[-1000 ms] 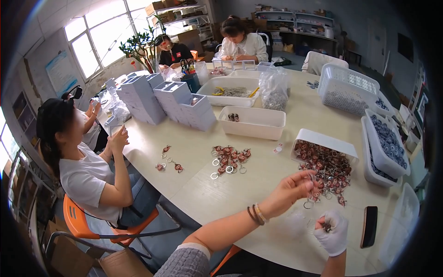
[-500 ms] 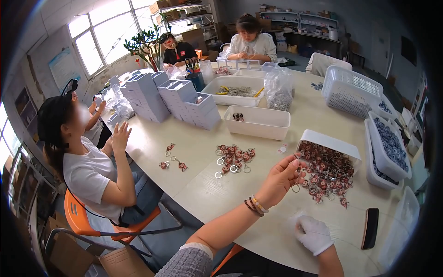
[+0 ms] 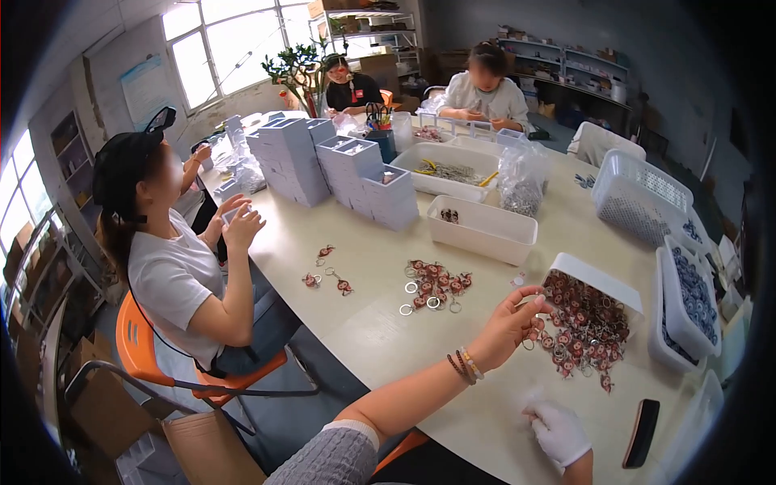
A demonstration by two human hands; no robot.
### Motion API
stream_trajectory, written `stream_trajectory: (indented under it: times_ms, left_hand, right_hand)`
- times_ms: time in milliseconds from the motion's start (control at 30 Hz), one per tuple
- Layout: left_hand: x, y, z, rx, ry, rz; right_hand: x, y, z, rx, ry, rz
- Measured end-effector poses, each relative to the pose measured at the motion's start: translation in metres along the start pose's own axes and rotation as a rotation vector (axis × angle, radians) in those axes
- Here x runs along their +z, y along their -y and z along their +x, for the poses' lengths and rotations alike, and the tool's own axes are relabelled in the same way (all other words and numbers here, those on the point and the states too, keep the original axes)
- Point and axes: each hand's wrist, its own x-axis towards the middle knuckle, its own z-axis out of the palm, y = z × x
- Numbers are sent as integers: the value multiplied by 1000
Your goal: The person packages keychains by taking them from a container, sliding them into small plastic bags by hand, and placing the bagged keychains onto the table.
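Note:
My left hand (image 3: 503,330), bare with bead bracelets at the wrist, reaches over the near-left edge of a keychain pile (image 3: 584,331). Its thumb and index finger are pinched together, and what lies between the tips is too small to make out. Red-brown character keychains with metal rings spill from a tipped white bin (image 3: 600,280). One keychain (image 3: 533,325) shows just under my fingertips. My right hand (image 3: 558,432), in a white glove, rests low on the table with curled fingers. A pale blur sits by its fingertips, and its grip is hidden.
A smaller keychain group (image 3: 436,284) lies left of my hand, with a few more keychains (image 3: 343,286) further left. A white tray (image 3: 483,230), grey box stacks (image 3: 364,179), blue-grey parts bins (image 3: 687,299) and a phone (image 3: 641,434) stand around. A co-worker (image 3: 186,250) sits at left.
The whole view has shifted as my head turned. My left hand stays pinched by the pile. My right hand's fingers have turned leftward. The co-worker at left has lowered their hands around a small pale piece.

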Motion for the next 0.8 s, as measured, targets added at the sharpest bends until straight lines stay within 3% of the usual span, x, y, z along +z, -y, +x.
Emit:
stream_trajectory:
  times_ms: [67,100,167,300,400,533,633,800]
  left_hand:
    - [-2,-4,1,42,-53,18]
    - [-5,-10,-1,164,-76,25]
    - [-10,-24,-5,381,-163,41]
    - [-31,-78,-22,918,-424,-56]
    - [-41,-111,-37,1204,-533,-156]
    - [-23,-93,-29,972,-364,-9]
    - [3,-53,-20,539,-134,169]
    - [28,10,-11,52,235,551]
  right_hand:
    - [-8,10,-3,193,31,221]
    - [-13,11,-5,189,31,221]
    - [-23,12,-9,422,154,505]
    - [-32,6,-17,419,131,609]
    - [-32,1,-20,392,80,781]
    - [-26,3,-15,390,-115,970]
    - [-25,-3,-14,432,-236,1081]
    - [-18,-10,-13,412,-397,1114]
